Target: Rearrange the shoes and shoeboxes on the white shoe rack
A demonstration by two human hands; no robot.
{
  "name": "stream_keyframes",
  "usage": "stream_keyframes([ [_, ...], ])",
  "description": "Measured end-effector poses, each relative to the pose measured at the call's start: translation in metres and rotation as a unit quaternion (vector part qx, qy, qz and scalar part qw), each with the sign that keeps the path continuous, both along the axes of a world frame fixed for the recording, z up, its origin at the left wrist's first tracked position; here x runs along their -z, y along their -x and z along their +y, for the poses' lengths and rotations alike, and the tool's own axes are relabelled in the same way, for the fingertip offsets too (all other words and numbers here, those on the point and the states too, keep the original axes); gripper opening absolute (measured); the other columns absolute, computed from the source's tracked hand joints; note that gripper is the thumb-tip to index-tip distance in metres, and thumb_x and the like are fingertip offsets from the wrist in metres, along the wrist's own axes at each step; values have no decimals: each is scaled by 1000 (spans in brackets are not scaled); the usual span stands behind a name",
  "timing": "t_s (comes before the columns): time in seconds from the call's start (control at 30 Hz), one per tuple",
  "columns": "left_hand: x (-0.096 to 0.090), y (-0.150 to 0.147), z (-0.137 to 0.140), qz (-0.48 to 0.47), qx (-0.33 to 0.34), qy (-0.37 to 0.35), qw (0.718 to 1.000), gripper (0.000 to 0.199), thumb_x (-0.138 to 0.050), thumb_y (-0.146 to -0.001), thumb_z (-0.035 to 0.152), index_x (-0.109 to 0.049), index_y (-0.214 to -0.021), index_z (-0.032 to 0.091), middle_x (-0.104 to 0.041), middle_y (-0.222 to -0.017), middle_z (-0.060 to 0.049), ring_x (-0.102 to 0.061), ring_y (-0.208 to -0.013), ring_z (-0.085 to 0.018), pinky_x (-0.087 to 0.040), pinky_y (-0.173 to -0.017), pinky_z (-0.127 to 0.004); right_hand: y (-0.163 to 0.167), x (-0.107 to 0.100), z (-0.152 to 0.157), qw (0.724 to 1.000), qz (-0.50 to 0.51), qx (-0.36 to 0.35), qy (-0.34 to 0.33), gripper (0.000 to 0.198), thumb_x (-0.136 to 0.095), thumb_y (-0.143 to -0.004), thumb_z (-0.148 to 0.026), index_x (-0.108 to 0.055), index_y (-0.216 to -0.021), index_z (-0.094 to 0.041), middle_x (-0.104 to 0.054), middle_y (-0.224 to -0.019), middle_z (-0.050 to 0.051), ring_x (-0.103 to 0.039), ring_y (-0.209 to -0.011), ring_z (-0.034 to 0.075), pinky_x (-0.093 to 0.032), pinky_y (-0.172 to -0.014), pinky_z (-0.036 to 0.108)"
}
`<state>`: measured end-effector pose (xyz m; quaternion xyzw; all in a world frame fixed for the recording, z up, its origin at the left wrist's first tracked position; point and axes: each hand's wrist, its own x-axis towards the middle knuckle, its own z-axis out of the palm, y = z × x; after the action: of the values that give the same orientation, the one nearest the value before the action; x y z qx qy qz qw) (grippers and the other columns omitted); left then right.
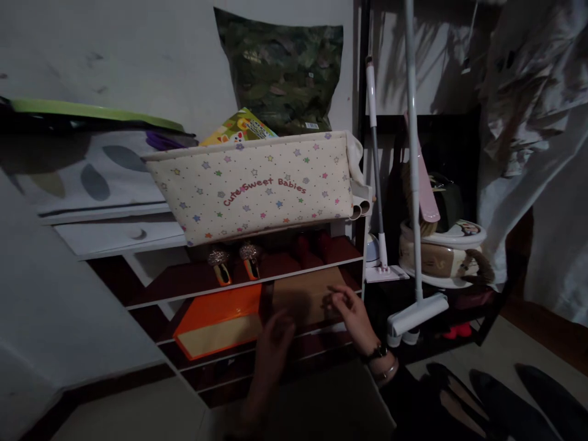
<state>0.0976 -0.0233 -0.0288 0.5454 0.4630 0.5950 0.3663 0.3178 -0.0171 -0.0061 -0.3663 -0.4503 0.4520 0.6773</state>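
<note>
A brown cardboard box [301, 293] lies on a shelf of the shoe rack [294, 269]. In front of its right part is my right hand [348, 309], fingers bent and somewhat apart, with nothing visible in them. Whether the fingertips touch the box, I cannot tell. A bracelet and a dark band circle that wrist. My left hand [274, 337] is raised before the box's lower left corner, dark and blurred, so its grip is unclear. To its left, an orange box [220, 315] with a pale front side sits on the same level.
Jeweled shoes [250, 260] and red shoes [312, 245] occupy the shelf above. A star-print fabric bin [257, 184] tops the rack, slightly overhanging its front. Right of it stand a white-handled mop [416, 153] and another long-handled tool [376, 165]. Dark shoes [500, 392] rest on the floor.
</note>
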Motion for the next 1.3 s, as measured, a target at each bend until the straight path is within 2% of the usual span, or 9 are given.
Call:
stream_keyframes([
  [0.13, -3, -14, -11, 0, 71, 69, 995, 47, -85, -67, 54, -76, -99, 21, -70, -85, -5, -67, -79, -22, -54, -70, -33, 22, -5, -7, 995, 43, -57, 76, 42, -86, -71, -51, -71, -92, -17, -59, -65, -4, -49, -54, 9, -38, -52, 22],
  [0.3, -67, -20, -3, -193, 150, 99, 965, 57, -89, -67, 32, -72, -120, 20, -50, -67, 7, -44, -58, -7, -37, -55, -19, 34, -50, -5, 963, 155, -186, 117, 42, -86, -65, -26, -68, -103, -21, -43, -59, -12, -23, -47, 4, -17, -43, 18],
  [0.4, -104, -13, -17, -251, 266, 21, 931, 92, -81, -81, 20, -38, -159, 40, -42, -65, 10, -37, -55, -6, -38, -58, -18, 34, -81, -22, 941, 184, -281, 43, 74, -79, -71, -15, -57, -140, -31, -36, -59, -15, -18, -48, 5, -16, -44, 17],
  [0.47, -114, -10, -37, -250, 349, -53, 902, 108, -76, -87, 17, -10, -164, 54, -39, -64, 11, -34, -52, -7, -39, -58, -19, 32, -92, -39, 931, 172, -321, -24, 103, -78, -75, -13, -30, -160, -45, -35, -60, -15, -19, -47, 6, -20, -45, 17],
  [0.6, -100, -7, -74, -278, 446, -170, 834, 116, -74, -88, 18, 8, -161, 58, -33, -60, 12, -21, -45, -7, -31, -49, -18, 30, -76, -64, 906, 131, -377, -140, 131, -82, -75, -19, 11, -161, -55, -32, -53, -18, -19, -41, 7, -27, -45, 18],
  [0.8, -83, 6, -89, -271, 478, -169, 818, 108, -72, -88, 15, -6, -162, 55, -33, -58, 12, -20, -43, -6, -28, -46, -19, 26, -27, -70, 899, 98, -411, -117, 137, -87, -71, -29, 15, -157, -59, -31, -48, -19, -18, -37, 7, -29, -44, 20],
  [1.03, -86, 14, -90, -221, 478, -179, 831, 107, -72, -88, 17, -6, -160, 60, -33, -55, 13, -21, -40, -6, -30, -46, -18, 14, -25, -68, 886, 81, -420, -177, 136, -84, -78, -30, 27, -155, -49, -31, -48, -20, -15, -35, 5, -28, -43, 18],
  [1.2, -80, 4, -94, -240, 431, -155, 856, 98, -74, -88, 22, -19, -163, 53, -29, -55, 12, -19, -41, -6, -28, -44, -18, 10, -31, -69, 888, 81, -413, -184, 135, -83, -80, -29, 28, -155, -48, -30, -49, -20, -16, -36, 5, -29, -43, 18],
  [1.3, -81, 2, -93, -236, 439, -158, 852, 99, -74, -88, 20, -19, -163, 51, -30, -55, 12, -19, -42, -6, -28, -45, -18, 8, -33, -69, 884, 85, -419, -190, 133, -83, -80, -27, 23, -157, -49, -30, -49, -19, -17, -36, 6, -29, -43, 18],
])
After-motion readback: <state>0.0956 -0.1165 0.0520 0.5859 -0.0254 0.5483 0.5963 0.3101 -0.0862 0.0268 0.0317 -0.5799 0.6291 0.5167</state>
